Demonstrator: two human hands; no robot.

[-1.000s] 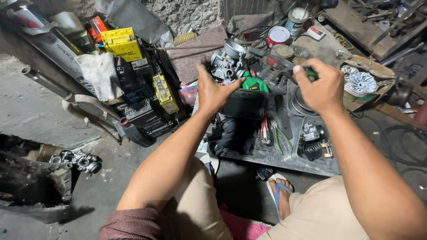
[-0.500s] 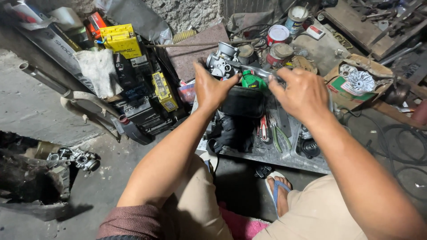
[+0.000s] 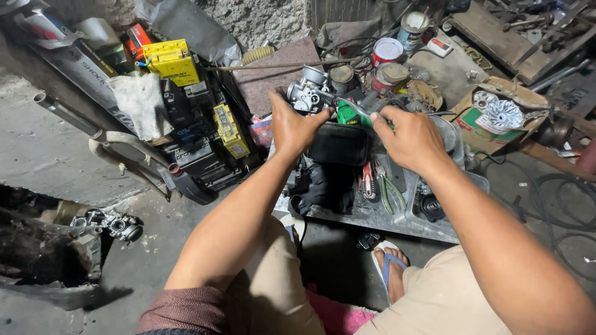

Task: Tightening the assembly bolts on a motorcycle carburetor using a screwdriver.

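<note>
Since the earlier frame, the right hand (image 3: 410, 138) has drawn in from the right toward the carburetor (image 3: 307, 96). Left of the black tray (image 3: 338, 146), the left hand (image 3: 292, 127) clenches that metal carburetor. Above the tray, right fingers (image 3: 379, 118) pinch a green-handled screwdriver (image 3: 347, 111) touching it.

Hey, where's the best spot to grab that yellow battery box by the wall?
Probably by the two long sides of the yellow battery box, coming from above. Its flat top faces up and is clear, while a white rag and dark boxes crowd its lower edge, and both hands are busy elsewhere.
</note>
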